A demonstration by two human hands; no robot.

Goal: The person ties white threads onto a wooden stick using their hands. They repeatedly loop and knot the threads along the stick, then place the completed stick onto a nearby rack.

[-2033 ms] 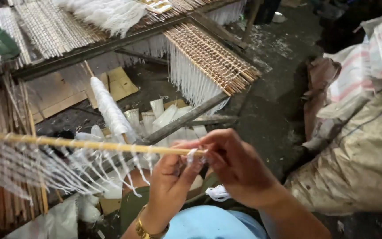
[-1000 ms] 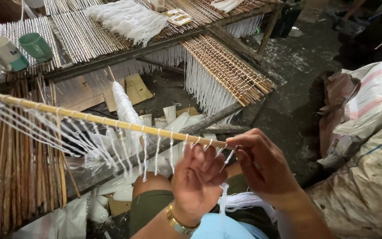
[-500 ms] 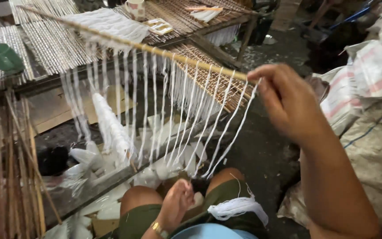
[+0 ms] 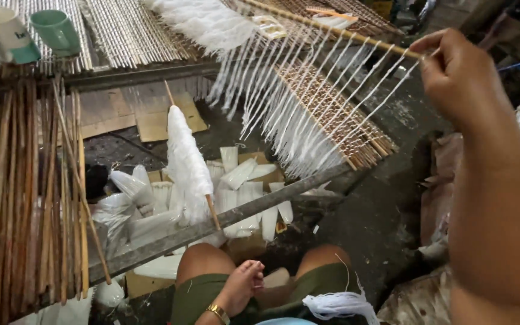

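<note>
My right hand is raised at upper right, fingers pinched on the end of a thin bamboo stick. The stick runs up and to the left from the grip, held over the slatted rack. A row of white strings hangs from the stick, slanting down and left, ends loose above the brown bundle of sticks.

My left hand is low, resting between my knees, fingers loosely curled, holding nothing that I can see; gold bracelet at the wrist. A small hank of white thread lies on my right thigh.

A stick wrapped in white fibre leans on the grey crossbar. White packets are heaped on the floor beneath. Two mugs, one white and one green, sit on the rack at upper left. Long brown sticks are stacked at left.
</note>
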